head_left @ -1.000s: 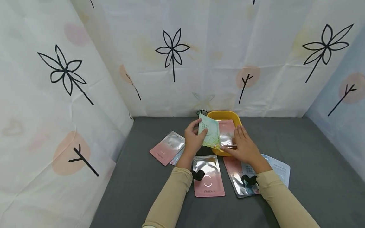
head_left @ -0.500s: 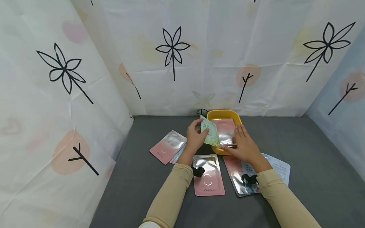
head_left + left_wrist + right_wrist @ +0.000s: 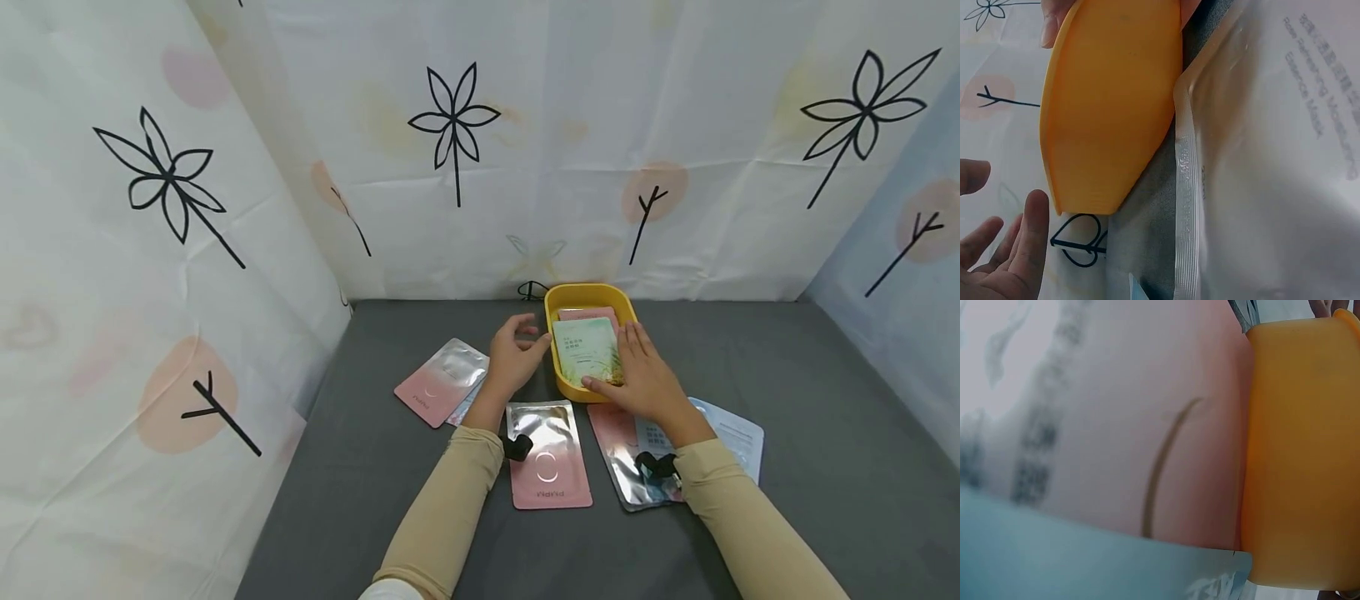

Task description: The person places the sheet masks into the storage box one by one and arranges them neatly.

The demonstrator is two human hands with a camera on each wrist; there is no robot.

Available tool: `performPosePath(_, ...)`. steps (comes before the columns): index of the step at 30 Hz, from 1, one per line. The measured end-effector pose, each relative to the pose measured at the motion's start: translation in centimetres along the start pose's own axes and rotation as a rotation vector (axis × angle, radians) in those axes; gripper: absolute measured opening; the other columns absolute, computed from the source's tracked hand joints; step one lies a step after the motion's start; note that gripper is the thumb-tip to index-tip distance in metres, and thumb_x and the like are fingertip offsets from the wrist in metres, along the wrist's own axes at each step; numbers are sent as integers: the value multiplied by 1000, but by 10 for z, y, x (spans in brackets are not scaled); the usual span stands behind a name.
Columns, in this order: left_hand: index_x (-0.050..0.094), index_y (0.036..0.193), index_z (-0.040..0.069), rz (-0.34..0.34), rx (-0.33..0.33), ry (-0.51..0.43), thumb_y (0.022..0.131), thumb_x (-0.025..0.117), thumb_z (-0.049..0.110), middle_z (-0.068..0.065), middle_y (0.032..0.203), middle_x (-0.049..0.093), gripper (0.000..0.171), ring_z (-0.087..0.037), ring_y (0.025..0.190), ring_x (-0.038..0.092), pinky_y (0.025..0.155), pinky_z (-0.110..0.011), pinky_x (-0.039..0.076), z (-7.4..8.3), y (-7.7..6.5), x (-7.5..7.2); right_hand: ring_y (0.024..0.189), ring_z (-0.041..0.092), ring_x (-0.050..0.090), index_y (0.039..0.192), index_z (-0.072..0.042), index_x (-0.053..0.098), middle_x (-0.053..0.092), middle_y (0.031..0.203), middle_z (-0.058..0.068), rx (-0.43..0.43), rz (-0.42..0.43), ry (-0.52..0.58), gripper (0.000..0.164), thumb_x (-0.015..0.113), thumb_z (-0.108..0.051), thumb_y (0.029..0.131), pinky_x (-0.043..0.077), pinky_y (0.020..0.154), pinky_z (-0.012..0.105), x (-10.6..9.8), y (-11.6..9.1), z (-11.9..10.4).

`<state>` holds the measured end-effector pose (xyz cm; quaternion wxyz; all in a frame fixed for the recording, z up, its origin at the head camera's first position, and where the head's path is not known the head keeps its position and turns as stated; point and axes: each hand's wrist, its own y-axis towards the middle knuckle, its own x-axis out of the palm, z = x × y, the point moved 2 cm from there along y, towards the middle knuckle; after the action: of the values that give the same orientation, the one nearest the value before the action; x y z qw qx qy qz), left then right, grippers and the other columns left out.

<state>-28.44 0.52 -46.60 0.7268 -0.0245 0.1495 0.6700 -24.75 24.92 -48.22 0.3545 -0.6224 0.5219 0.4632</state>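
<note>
A yellow plastic basket (image 3: 558, 379) stands at the back of the grey table. Inside it, a pale green sachet (image 3: 585, 346) printed with text and yellow flowers lies over a pink packet (image 3: 588, 314). My left hand (image 3: 517, 358) hovers just left of the basket rim, fingers loosely bent and holding nothing; its spread fingers (image 3: 1035, 231) show beside the basket in the left wrist view. With fingers straight, my right hand (image 3: 647, 379) rests along the basket's right side. Its thumb lies over the front corner, by the sachet's lower edge.
On the table lie a pink-and-silver Essence Mask-type packet (image 3: 442, 382) at left, partly over a bluish one, another pink-and-silver packet (image 3: 551, 458) in front, and overlapping packets (image 3: 622, 458) under my right wrist. A patterned white cloth (image 3: 480, 242) hangs behind the table.
The green sachet has left my left hand and now lies flat in the basket over the pink packet. My left fingers have opened beside the rim. My right hand has stayed at the basket.
</note>
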Motion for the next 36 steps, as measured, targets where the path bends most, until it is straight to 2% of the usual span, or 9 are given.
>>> performPosePath(8, 63, 143, 11, -82, 24, -30, 101, 74, 24, -21, 134, 66, 45, -33, 107, 74, 83, -40, 63, -7, -2, -12, 166, 43, -2, 166, 11, 5, 2, 176, 29, 5, -3, 13, 125, 54, -80, 94, 15, 131, 63, -1, -2, 1)
performPosePath(13, 64, 142, 11, -133, 31, -15, 101, 74, 24, -24, 138, 65, 45, -34, 111, 73, 88, -42, 63, -9, -3, -27, 166, 44, -2, 166, 11, 5, 1, 176, 29, 12, -12, 12, 125, 54, -80, 94, 15, 131, 63, -2, -2, 0)
performPosePath(18, 66, 140, 12, -172, 18, 5, 102, 74, 23, -18, 138, 65, 41, -31, 114, 73, 91, -42, 63, -11, -6, -46, 166, 43, -2, 166, 9, 4, 1, 177, 28, 12, -13, 16, 126, 53, -81, 94, 14, 131, 63, -3, -1, 0)
performPosePath(24, 67, 139, 14, -162, -1, 44, 102, 74, 25, -17, 140, 64, 39, -30, 116, 71, 90, -43, 62, -19, -11, -69, 166, 43, -2, 166, 9, 4, 1, 177, 27, 10, -10, 12, 126, 53, -81, 94, 15, 131, 62, -2, -1, 1)
performPosePath(28, 66, 140, 16, -160, -13, 61, 103, 73, 27, -19, 145, 62, 40, -32, 124, 68, 98, -47, 60, -24, -13, -85, 166, 43, -1, 166, 9, 5, 1, 177, 28, 5, -2, 13, 126, 54, -81, 94, 16, 131, 63, -1, -1, 1)
performPosePath(36, 64, 141, 11, -139, -31, 132, 104, 71, 22, -23, 143, 61, 40, -36, 126, 65, 101, -51, 59, -33, -15, -115, 166, 42, -3, 166, 9, 4, 1, 177, 27, 3, -7, 14, 125, 54, -80, 94, 14, 131, 62, -1, -1, 0)
